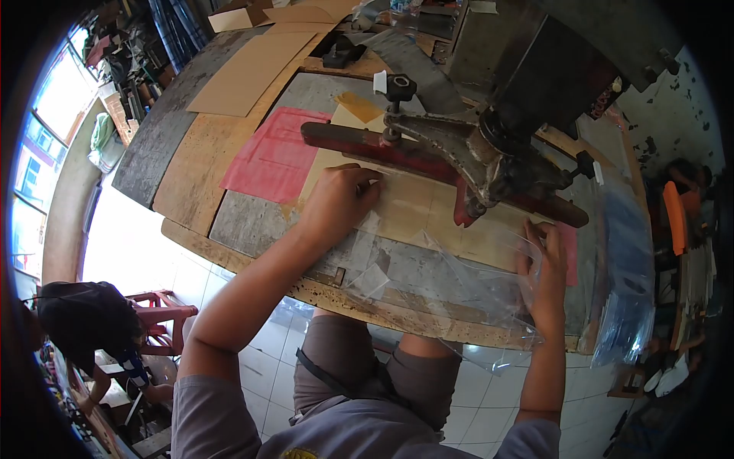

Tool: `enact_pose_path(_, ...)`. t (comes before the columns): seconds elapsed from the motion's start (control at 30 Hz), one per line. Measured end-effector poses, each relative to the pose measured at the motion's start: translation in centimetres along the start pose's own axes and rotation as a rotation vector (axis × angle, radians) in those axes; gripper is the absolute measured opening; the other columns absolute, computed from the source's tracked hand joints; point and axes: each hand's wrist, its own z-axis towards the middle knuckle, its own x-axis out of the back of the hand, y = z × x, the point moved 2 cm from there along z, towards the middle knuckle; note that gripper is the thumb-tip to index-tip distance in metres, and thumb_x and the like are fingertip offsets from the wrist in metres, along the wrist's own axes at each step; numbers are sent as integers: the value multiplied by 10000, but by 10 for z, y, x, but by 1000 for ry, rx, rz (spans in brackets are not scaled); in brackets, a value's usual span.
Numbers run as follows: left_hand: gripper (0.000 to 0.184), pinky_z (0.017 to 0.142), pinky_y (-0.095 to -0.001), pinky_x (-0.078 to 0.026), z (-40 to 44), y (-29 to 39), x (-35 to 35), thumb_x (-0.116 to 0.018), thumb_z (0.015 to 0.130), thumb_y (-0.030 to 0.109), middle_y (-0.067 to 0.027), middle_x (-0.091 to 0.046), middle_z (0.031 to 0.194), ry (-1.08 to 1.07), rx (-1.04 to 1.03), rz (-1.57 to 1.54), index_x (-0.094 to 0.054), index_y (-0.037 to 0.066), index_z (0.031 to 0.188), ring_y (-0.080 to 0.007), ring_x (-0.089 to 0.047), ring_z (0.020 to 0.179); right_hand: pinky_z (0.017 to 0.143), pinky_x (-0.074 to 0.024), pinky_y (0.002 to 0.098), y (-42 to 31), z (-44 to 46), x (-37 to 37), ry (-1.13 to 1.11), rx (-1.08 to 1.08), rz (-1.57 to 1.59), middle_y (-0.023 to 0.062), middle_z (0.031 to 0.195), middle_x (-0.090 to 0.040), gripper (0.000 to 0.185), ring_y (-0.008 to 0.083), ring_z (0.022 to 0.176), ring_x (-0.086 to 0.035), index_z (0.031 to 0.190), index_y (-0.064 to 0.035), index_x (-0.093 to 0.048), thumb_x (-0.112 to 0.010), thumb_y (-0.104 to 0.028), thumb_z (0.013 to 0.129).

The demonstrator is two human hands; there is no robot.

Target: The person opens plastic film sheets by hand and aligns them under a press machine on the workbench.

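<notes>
A clear plastic sheet (466, 287) spreads over a pale yellowish board (413, 206) and droops past the table's front edge. My left hand (340, 199) rests on the board's left part, fingers curled and pinched at the sheet's far edge; the fingertips are partly hidden. On the right, my right hand (544, 249) has its bent thumb and fingers closed on the sheet near the board's right end. Just beyond both hands, a long red-sided metal bar (443, 170) hangs beneath the press head (497, 134), over the board.
Pink sheets (274, 153) stick out at the board's left. Brown cardboard (248, 73) lies on the far left worktop. Stacked clear plastic (623, 283) hangs at the right edge. Another person (88, 329) bends near a red stool (164, 317) at lower left.
</notes>
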Motion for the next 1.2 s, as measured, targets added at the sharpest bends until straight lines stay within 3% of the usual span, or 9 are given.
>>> enact_pose_path(0.23,218,705,-376,-563,0,1,-1,-740,886,148,-163,-741,864,-7,12,12,-789,6,1044,-252,-704,704,900,-521,442,-5,1,4,-4,-13,-17,87,1187,-608,429,303,1100,-622,1333,-86,-685,-742,-145,912)
enact_pose_path(0.33,222,744,-415,-579,0,4,1,-705,862,107,-215,-746,923,-19,37,15,-781,-6,1037,-345,-734,763,905,-517,442,-8,2,7,5,-12,11,89,1195,-602,453,310,1107,-615,1337,-77,-680,-753,-121,892)
enact_pose_path(0.5,224,756,-417,-580,0,1,0,-701,859,114,-224,-743,927,10,8,-16,-785,4,1036,-347,-738,776,915,-508,446,-12,3,11,13,-33,78,112,1212,-583,508,325,1119,-596,1346,-64,-676,-783,-127,854)
enact_pose_path(0.6,200,744,-426,-579,-1,-1,1,-700,866,120,-227,-742,917,35,-40,-25,-785,4,1005,-348,-740,782,999,-473,454,-12,3,16,-56,-37,76,164,1277,-556,410,374,1183,-576,1330,-3,-651,-669,-137,944)
enact_pose_path(0.73,177,692,-440,-572,-4,-2,5,-700,885,112,-208,-739,859,21,-89,-12,-773,9,1009,-328,-730,741,994,-480,448,-10,0,16,-50,-72,100,160,1231,-590,367,373,1153,-596,1297,3,-667,-665,-158,967)
enact_pose_path(0.83,242,686,-373,-571,-15,8,23,-701,922,123,-162,-750,882,88,-139,8,-748,21,1136,-265,-726,729,998,-484,414,-2,-3,23,-15,-65,192,154,1214,-631,328,355,1143,-618,1263,2,-687,-657,-179,991)
enact_pose_path(1.0,299,572,-320,-540,-99,131,102,-746,863,57,-55,-683,858,199,-620,186,-734,91,1160,-172,-664,641,1009,-475,359,25,-45,42,198,-203,460,157,1221,-674,291,302,1163,-643,1227,-4,-708,-620,-216,1049)
enact_pose_path(1.1,327,502,-289,-493,-156,207,140,-800,818,157,-19,-683,860,279,-1023,289,-727,135,1135,-108,-634,626,1018,-477,413,39,-99,40,375,-290,247,172,1240,-677,298,333,1185,-637,1258,-14,-690,-582,-220,1072)
enact_pose_path(1.2,305,492,-283,-475,-186,243,136,-794,822,178,-16,-678,849,345,-1153,278,-726,137,1117,-107,-616,611,1032,-469,443,37,-127,25,473,-282,199,187,1298,-662,335,355,1204,-629,1303,12,-652,-540,-219,1088)
